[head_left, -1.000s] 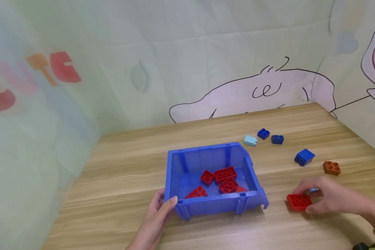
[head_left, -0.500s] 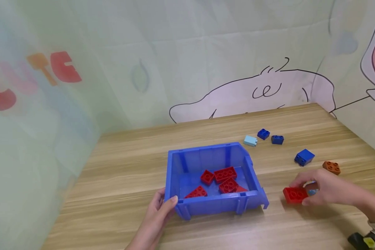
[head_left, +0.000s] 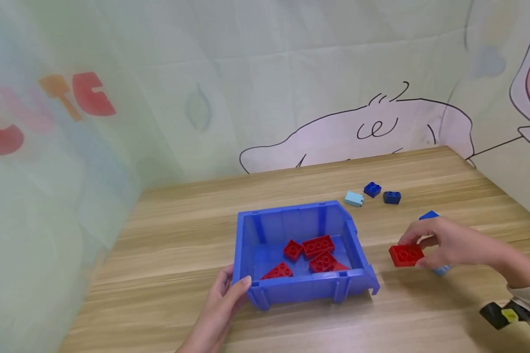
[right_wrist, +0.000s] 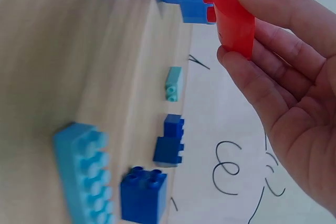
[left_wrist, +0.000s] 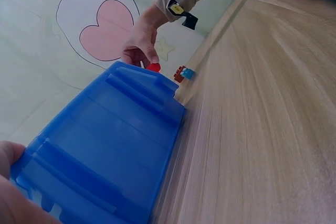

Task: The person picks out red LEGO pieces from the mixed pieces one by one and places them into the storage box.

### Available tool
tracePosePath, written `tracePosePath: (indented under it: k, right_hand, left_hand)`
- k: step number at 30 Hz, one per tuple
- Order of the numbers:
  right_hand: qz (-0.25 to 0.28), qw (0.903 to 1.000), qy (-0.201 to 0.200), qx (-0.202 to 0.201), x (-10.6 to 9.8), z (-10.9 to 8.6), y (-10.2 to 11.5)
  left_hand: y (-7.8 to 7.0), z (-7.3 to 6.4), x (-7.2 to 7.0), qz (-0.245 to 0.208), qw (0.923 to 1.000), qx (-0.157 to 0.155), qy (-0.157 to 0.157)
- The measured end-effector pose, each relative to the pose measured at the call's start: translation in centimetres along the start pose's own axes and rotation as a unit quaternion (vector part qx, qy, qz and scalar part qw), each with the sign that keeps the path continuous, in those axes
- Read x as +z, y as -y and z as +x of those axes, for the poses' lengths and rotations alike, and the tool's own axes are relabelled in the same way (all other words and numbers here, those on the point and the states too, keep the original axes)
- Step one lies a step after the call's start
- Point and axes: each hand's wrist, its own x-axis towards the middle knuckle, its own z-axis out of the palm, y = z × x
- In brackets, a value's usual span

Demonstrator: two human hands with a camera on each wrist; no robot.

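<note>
My left hand [head_left: 218, 306] grips the near left corner of a blue plastic bin [head_left: 300, 291], its thumb over the rim. Several red building bricks [head_left: 319, 246] lie inside the bin, one of them with a slanted, triangular outline. To the bin's right, my right hand [head_left: 461, 245] pinches a red building brick [head_left: 404, 255] between thumb and fingers, raised over the table with its shadow below. In the right wrist view the thumb presses one face of this red brick [right_wrist: 234, 19], and its studs point left.
A light blue brick [head_left: 442, 270] shows partly under my right hand, and a blue brick [head_left: 428, 214] behind it. Farther back lie a pale blue brick [head_left: 354, 198] and two dark blue ones [head_left: 372, 189]. An orange-brown brick [left_wrist: 178, 74] appears in the left wrist view. A printed cloth hangs behind.
My right hand has lifted the red brick and carried it left and away from me, towards the bin. It now covers the orange-brown brick in the head view. The left hand and bin stay put.
</note>
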Motion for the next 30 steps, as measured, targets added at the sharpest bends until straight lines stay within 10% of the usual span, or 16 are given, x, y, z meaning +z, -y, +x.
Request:
tracePosePath:
  k: [30]
  right_hand:
    - [-0.023,0.9997,0.008,0.009,-1.2,4.4,2.4]
  left_hand:
    - [0.0,0.0,0.0,-0.007,1.0000,0.004,0.003]
